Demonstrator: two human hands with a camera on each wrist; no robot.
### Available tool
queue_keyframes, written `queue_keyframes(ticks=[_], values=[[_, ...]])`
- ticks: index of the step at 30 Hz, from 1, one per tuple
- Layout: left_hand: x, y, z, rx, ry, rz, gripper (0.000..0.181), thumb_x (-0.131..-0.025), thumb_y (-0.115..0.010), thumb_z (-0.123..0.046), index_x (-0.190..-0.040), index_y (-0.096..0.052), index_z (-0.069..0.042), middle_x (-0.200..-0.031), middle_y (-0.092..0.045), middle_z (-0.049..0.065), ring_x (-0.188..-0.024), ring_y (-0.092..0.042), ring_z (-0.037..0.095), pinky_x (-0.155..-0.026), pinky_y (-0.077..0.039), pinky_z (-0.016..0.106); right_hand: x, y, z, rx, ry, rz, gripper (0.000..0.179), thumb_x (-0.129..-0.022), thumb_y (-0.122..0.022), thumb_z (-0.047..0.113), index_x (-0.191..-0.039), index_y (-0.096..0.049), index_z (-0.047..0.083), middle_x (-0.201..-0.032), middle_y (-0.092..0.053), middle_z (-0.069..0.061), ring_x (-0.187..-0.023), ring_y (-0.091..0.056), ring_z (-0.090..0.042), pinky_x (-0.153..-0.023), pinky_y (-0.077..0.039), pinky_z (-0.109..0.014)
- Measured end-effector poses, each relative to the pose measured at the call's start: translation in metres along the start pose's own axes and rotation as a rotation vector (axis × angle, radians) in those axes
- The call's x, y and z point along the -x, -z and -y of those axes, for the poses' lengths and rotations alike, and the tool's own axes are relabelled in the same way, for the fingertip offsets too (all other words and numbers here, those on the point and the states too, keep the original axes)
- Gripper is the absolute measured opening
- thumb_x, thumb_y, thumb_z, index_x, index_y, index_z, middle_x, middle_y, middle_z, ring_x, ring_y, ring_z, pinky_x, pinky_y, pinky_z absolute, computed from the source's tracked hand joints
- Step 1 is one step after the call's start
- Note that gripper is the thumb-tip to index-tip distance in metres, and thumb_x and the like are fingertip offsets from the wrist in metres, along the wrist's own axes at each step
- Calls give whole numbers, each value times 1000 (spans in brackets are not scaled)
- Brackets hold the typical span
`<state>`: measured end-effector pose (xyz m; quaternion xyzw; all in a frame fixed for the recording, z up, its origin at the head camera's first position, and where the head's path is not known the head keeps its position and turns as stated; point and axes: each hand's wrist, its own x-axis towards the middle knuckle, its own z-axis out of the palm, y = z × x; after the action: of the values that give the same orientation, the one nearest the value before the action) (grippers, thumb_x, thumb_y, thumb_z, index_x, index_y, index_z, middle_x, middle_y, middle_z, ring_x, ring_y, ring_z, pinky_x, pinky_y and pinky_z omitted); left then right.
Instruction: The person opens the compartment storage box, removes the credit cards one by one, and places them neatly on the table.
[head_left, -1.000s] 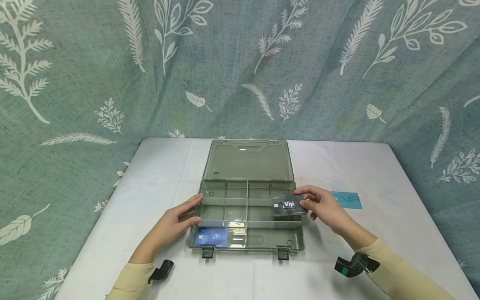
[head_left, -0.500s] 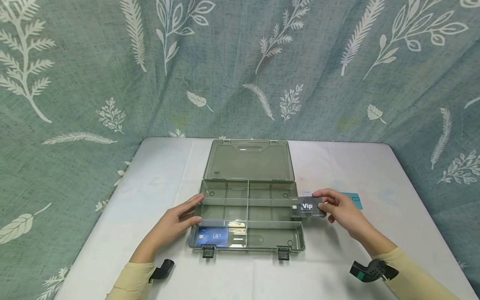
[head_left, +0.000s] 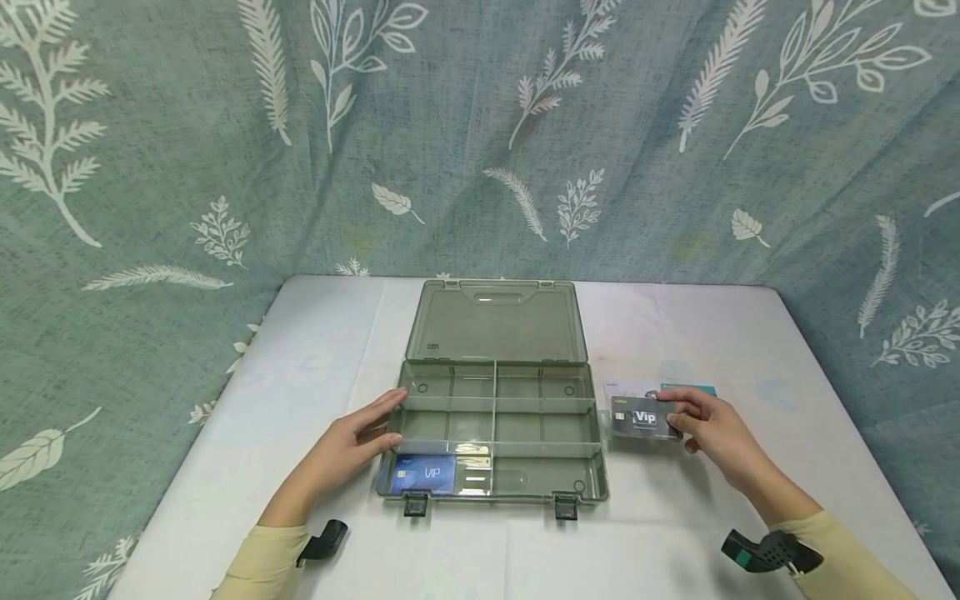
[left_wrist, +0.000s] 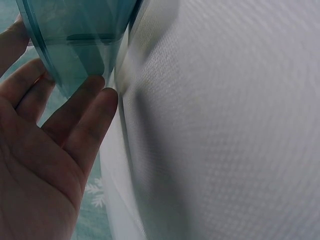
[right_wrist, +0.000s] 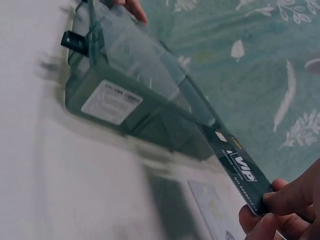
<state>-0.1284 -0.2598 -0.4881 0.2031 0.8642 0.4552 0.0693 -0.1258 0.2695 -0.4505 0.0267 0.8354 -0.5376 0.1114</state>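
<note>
My right hand [head_left: 708, 425] pinches a black VIP card [head_left: 645, 418] by its right end, just right of the clear grey divided box [head_left: 605, 475]. In the right wrist view, thumb and fingers grip the card's end, and the card [right_wrist: 237, 167] is tilted above the table. A pale card [head_left: 626, 388] and a teal card [head_left: 690, 389] lie behind it, both partly hidden. My left hand [head_left: 352, 437] rests against the box's left side. Its fingers [left_wrist: 97, 117] are fairly straight in the left wrist view. A blue VIP card [head_left: 424, 474] sits in the front left compartment.
The box's lid [head_left: 497, 321] lies folded back towards the patterned curtain [head_left: 465, 125]. Two latches [head_left: 566, 507] stick out at its front edge. A white cloth covers the table [head_left: 450, 558], and a label [right_wrist: 112, 102] shows on the box's side wall.
My right hand has carried the black card rightward, from over the box's right middle compartment to beside the box. The pale card has come into sight. My left hand has stayed put.
</note>
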Motion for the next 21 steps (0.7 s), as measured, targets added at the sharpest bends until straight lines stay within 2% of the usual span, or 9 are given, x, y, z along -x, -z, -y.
queue_keyframes(ticks=[4, 11, 21], values=[[0, 0, 0, 3, -1, 1, 67, -97, -70, -24, -156, -41, -11, -165, -31, 11, -144, -40, 30, -112, -44, 38, 0, 2, -7, 11, -16, -8, 36, -103, -55, 3, -138, -54, -3, -100, -57, -11, -73, -49, -17, -55, -52, -32], [0, 0, 1, -1, 1, -1, 67, -97, -70, -24, -157, -41, -12, -165, -31, 10, -144, -40, 29, -112, -44, 37, -3, -4, -24, 76, -69, -45, 35, -100, -58, 1, -134, -57, -3, -90, -55, -7, -64, -46, -14, -50, -43, -28], [0, -1, 3, -5, 1, -3, 67, -98, -70, -25, -157, -41, -15, -165, -31, 10, -144, -40, 29, -112, -44, 37, -11, -16, -37, 210, -16, -71, 32, -95, -63, 3, -127, -63, 0, -94, -60, -10, -65, -50, -15, -50, -48, -25]])
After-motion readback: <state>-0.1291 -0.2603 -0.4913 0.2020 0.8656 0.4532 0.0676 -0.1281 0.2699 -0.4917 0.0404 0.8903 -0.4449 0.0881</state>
